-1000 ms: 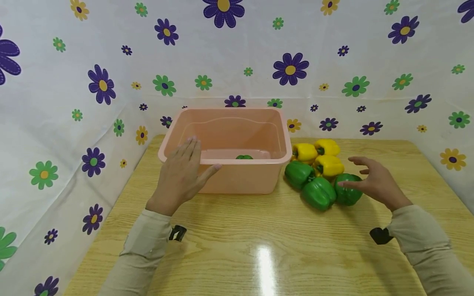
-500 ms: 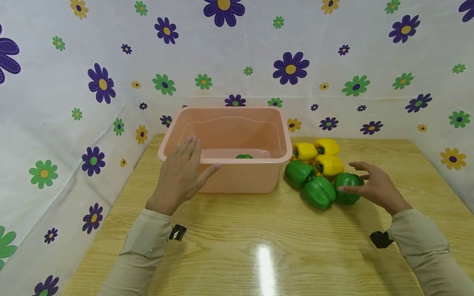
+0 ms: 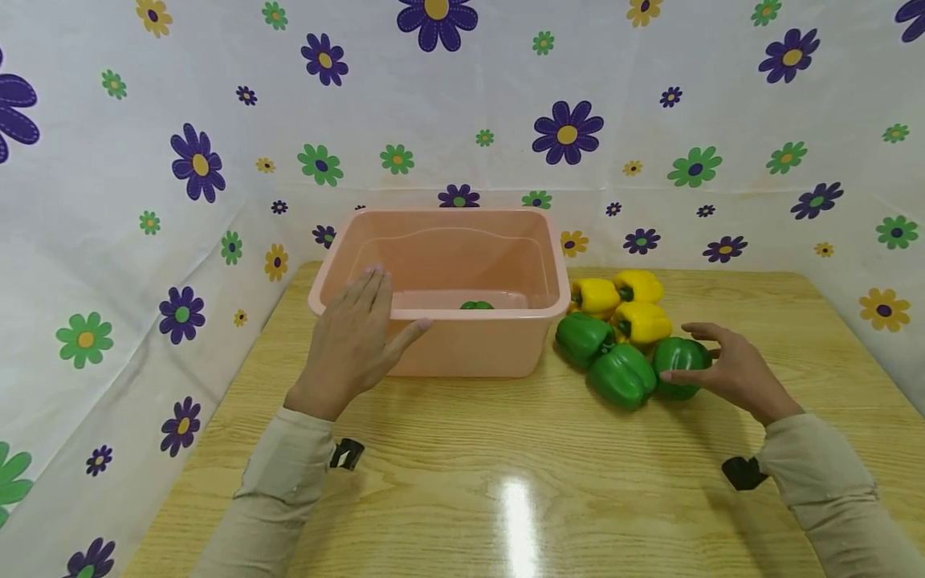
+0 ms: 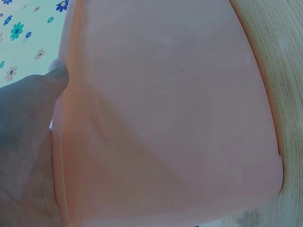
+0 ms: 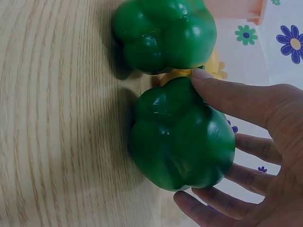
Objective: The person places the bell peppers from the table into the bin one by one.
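My left hand [image 3: 350, 341] rests with straight fingers over the front left rim of a pink plastic tub [image 3: 466, 345]. In the left wrist view its thumb [image 4: 59, 75] lies on the rim. On the right, my right hand [image 3: 740, 373] curls around a green bell pepper [image 3: 679, 361], which sits on the table. The right wrist view has the thumb [image 5: 222, 92] touching one side of this pepper and the fingers [image 5: 227, 203] around the other. Another green bell pepper [image 3: 623, 377] lies just left of it. Inside the tub, only the top of a green pepper [image 3: 477, 306] shows.
A third green bell pepper [image 3: 584, 340] and several yellow bell peppers [image 3: 643, 323] cluster against the tub's right side. The wooden table [image 3: 448, 474] extends in front. A flower-patterned sheet [image 3: 477, 96] hangs behind and at the sides.
My right hand has moved slightly down and its fingers have closed in around the rightmost green bell pepper. The left hand and the tub have stayed in place.
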`<state>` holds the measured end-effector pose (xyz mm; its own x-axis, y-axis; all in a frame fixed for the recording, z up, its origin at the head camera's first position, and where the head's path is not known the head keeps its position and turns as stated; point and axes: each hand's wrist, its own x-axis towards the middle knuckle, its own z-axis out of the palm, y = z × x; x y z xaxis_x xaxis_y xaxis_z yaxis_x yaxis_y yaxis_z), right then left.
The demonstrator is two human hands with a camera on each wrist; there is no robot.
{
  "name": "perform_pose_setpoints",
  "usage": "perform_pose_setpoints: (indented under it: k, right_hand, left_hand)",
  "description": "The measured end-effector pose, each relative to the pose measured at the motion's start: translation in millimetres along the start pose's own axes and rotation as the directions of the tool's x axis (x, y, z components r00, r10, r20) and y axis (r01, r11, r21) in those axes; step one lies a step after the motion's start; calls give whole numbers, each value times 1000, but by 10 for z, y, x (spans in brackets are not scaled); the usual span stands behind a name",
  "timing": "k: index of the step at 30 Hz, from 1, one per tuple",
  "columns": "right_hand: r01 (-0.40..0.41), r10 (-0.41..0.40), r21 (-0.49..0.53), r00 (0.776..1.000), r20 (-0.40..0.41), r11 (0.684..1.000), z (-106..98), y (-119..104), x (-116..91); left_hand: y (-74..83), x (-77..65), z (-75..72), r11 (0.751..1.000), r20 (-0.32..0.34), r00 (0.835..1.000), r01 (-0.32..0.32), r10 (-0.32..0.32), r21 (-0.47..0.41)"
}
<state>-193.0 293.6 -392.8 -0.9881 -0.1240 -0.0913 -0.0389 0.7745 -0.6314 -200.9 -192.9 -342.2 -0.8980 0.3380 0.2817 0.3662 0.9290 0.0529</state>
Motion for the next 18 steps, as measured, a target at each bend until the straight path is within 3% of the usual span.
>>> perform_pose_setpoints:
  k: [18]
  right_hand:
    - [-1, 1, 9, 1000, -4, 1000, 48, 36, -28]
  left_hand:
    - [-1, -2, -5, 1000, 1, 1000, -2, 2, -10]
